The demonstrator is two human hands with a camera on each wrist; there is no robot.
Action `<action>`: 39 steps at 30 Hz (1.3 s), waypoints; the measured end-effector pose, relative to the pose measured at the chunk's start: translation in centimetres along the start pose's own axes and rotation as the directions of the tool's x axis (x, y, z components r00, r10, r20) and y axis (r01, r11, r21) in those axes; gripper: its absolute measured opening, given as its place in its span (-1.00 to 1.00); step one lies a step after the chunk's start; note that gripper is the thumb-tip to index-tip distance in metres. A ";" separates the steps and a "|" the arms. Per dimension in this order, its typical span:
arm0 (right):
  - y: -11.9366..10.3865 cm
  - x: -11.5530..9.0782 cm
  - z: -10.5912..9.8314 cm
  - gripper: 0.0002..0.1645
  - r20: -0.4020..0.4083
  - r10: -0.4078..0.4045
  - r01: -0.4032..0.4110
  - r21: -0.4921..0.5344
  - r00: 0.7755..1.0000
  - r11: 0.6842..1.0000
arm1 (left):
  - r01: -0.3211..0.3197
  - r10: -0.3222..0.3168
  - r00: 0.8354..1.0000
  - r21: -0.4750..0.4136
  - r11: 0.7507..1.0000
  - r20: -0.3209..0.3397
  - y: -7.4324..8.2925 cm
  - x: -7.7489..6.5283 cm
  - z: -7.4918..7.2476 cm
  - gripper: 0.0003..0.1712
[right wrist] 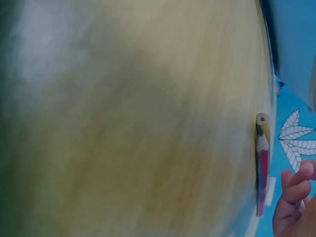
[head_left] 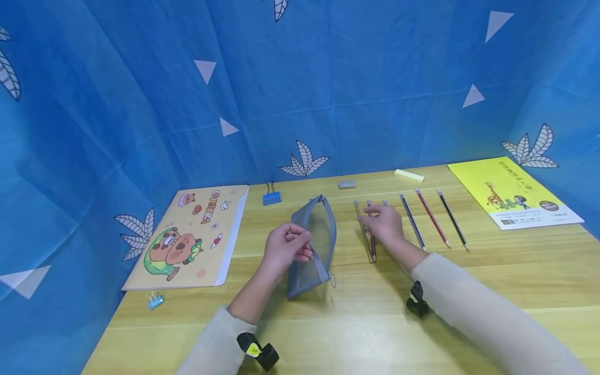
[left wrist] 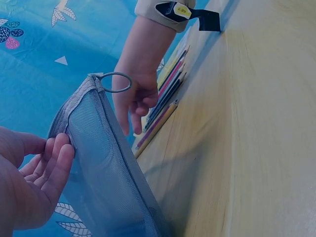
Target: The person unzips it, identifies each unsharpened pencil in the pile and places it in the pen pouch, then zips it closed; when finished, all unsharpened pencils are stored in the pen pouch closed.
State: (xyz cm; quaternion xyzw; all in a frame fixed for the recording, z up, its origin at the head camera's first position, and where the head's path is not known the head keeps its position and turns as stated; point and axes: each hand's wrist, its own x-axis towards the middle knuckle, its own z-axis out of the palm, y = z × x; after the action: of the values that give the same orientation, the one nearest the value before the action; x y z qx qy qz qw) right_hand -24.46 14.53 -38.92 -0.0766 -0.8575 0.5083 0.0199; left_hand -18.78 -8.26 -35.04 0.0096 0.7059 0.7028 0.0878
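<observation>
My left hand (head_left: 287, 245) pinches the rim of a grey mesh zip pouch (head_left: 302, 281), which stands with its mouth spread; a ring hangs from its zip. In the left wrist view, the thumb and fingertips hold the pouch's edge (left wrist: 108, 163). My right hand (head_left: 386, 223) is over the left end of a row of pencils, thumb and index finger extended, the others bent. Beneath it lie a tan pencil (head_left: 365, 239) and a dark red pencil (head_left: 373, 247); another is mostly hidden. Further right are a blue pencil (head_left: 412, 221), a red pencil (head_left: 432, 217) and a black pencil (head_left: 452, 220).
A capybara folder (head_left: 192, 234) lies at left, with a light blue binder clip (head_left: 155, 301) near it. Along the back are a blue binder clip (head_left: 272, 198), a grey eraser (head_left: 347, 184) and a pale yellow stick (head_left: 409, 175). A yellow booklet (head_left: 513, 192) lies far right.
</observation>
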 end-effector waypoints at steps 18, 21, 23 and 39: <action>0.3 0.4 1.2 -0.67 0.040 -0.090 0.098 -0.451 0.995 0.887 | 0.008 -0.008 1.000 -0.005 1.000 0.001 0.1 0.0 0.1 -0.75; 0.2 0.3 1.2 -0.72 0.049 -0.053 0.069 -0.443 0.997 0.894 | 0.005 -0.005 1.000 -0.001 1.000 0.003 0.0 0.0 0.1 -0.75; 0.1 0.3 1.1 -0.73 0.054 -0.031 0.052 -0.433 0.998 0.900 | 0.004 -0.004 1.000 -0.001 1.000 0.007 0.0 0.1 0.0 -0.75; -2.6 -1.0 0.1 -0.61 0.020 0.023 -0.027 0.261 1.000 0.965 | 0.024 -0.024 1.000 -0.005 1.000 0.014 0.1 0.0 0.2 -0.77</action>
State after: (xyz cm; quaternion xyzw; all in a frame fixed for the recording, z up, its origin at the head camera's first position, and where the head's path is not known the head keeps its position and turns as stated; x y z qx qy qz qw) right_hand -23.76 13.00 -36.63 -0.0798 -0.7823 0.6175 0.0161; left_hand -18.79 -8.07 -34.93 0.0058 0.7036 0.7033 0.1012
